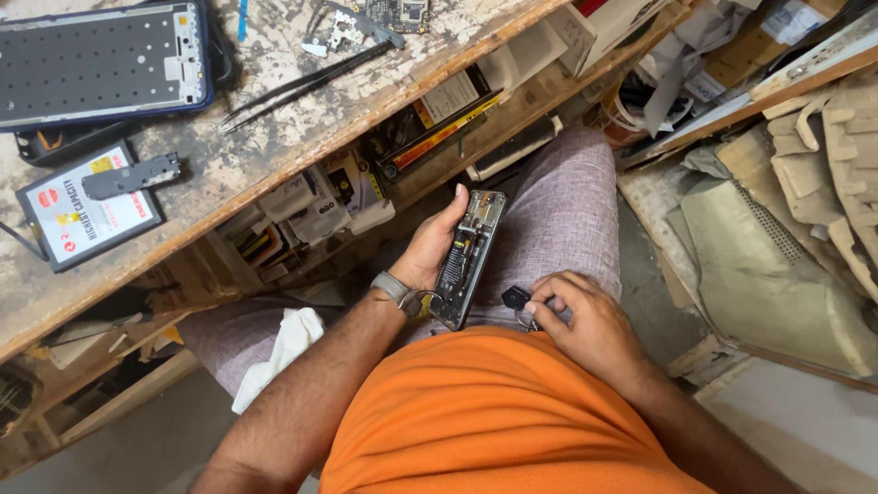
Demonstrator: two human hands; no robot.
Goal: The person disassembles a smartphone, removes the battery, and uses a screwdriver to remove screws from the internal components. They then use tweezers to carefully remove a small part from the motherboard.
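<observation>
My left hand [430, 245] holds an opened phone [469, 258] upright over my lap, its bare internals facing right. A grey watch sits on that wrist. My right hand [576, 316] rests on my right thigh with its fingers pinched around a small black part [515, 297] next to the phone's lower end. I wear an orange shirt and grey shorts.
The worn wooden workbench [274, 137] carries a blue phone frame [101, 59], a battery [87, 206] with a small cover plate on it, black tweezers [302, 87] and a circuit board [398, 14]. A shelf below holds small boxes [320, 197]. A white cloth [283, 352] lies on my left thigh.
</observation>
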